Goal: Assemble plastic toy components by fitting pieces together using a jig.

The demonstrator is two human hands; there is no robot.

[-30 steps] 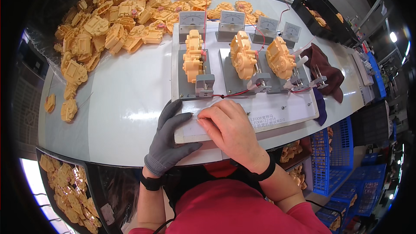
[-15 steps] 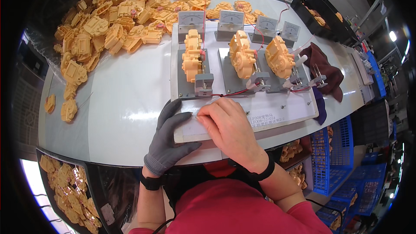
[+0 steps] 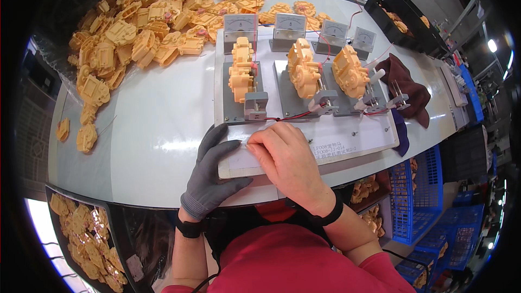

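Observation:
My left hand (image 3: pixel 209 172), in a grey glove, rests at the near left corner of a white test board (image 3: pixel 243 158). Its fingers are spread and hold nothing that shows. My bare right hand (image 3: pixel 290 158) is over the board's front edge, thumb and fingertips pinched together; whatever is between them is hidden. Beyond the hands, three yellow plastic gearbox housings (image 3: pixel 240 76), (image 3: pixel 304 70), (image 3: pixel 350 73) sit upright on grey fixtures (image 3: pixel 234 109) with metal clamps (image 3: pixel 255 106). Neither hand touches them.
Several needle-dial meters (image 3: pixel 240 23) stand behind the fixtures, joined by red wires. A heap of yellow housings (image 3: pixel 119 31) covers the far left. Brown cloth (image 3: pixel 410 89) lies at right, near a black tray (image 3: pixel 404 24). Below the table are blue crates (image 3: pixel 401 201) and a bin of housings (image 3: pixel 87 239).

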